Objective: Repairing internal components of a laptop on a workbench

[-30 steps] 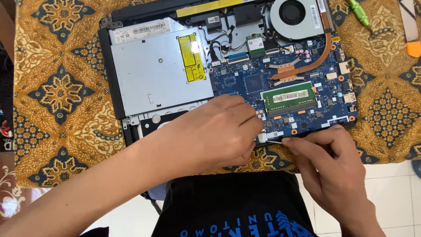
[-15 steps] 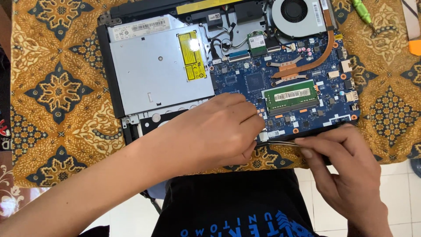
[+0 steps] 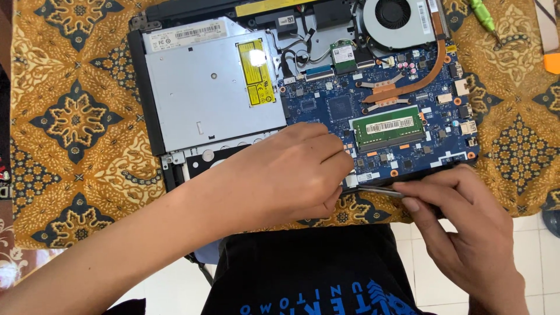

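Blue motherboard (image 3: pixel 379 111) | just beyond both hands | right hand (image 3: pixel 466 227) gripping tool (image 3: pixel 373 189)

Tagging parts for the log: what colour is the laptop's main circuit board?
Blue, with a green memory stick on the circuit board; head view.

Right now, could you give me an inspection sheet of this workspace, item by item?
Surface: gold and dark blue patterned cloth over the table; white tiled floor beyond its near edge.
Job's things: opened laptop, blue circuit board, silver optical drive, green memory module, copper heat pipe and fan.
Clutter: green-handled tool and an orange item at the right.
Hands: left hand rests on the laptop's near edge; right hand pinches a thin dark tool there.
Cables: thin black wires near the small wireless card.
Surroundings: the person's dark shirt below.
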